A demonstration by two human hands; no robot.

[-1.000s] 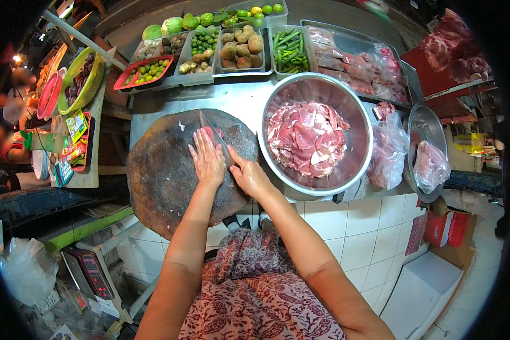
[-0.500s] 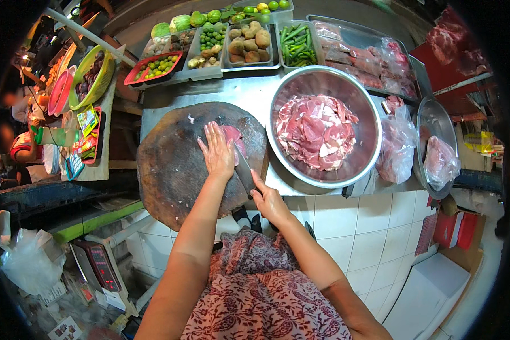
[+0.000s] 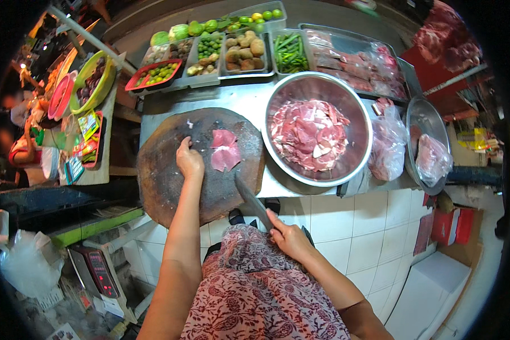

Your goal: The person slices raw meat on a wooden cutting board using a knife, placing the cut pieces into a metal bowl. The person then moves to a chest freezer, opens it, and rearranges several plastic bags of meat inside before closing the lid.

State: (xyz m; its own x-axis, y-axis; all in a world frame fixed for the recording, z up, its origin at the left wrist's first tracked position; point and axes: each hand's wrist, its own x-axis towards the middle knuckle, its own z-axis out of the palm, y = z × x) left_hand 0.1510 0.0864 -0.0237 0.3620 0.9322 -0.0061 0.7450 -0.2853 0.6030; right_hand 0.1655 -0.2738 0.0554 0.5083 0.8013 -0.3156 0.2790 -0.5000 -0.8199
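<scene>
A thin pink slice of meat (image 3: 225, 157) lies spread out in two lobes on the round wooden chopping block (image 3: 158, 187). Left of the slice, my left hand (image 3: 190, 161) is low over the block, its fingers curled in. What they hold, if anything, does not show. My right hand (image 3: 292, 241) grips the handle of a kitchen knife (image 3: 252, 201), whose blade points up and left across the block's near right edge, apart from the meat. Beside the block stands a big steel bowl (image 3: 364, 150) heaped with sliced raw meat (image 3: 309, 133).
Behind the block are trays of limes (image 3: 209, 48), potatoes (image 3: 245, 54) and green chillies (image 3: 290, 52). A tray of packed meat (image 3: 351, 65) stands at the back right. Bagged meat (image 3: 388, 147) sits right of the bowl. A scale (image 3: 99, 272) is at the lower left.
My left hand has lifted off the meat and moved left, its flat fingers now curled. The knife has drawn back toward me, away from the slice, which now lies spread open.
</scene>
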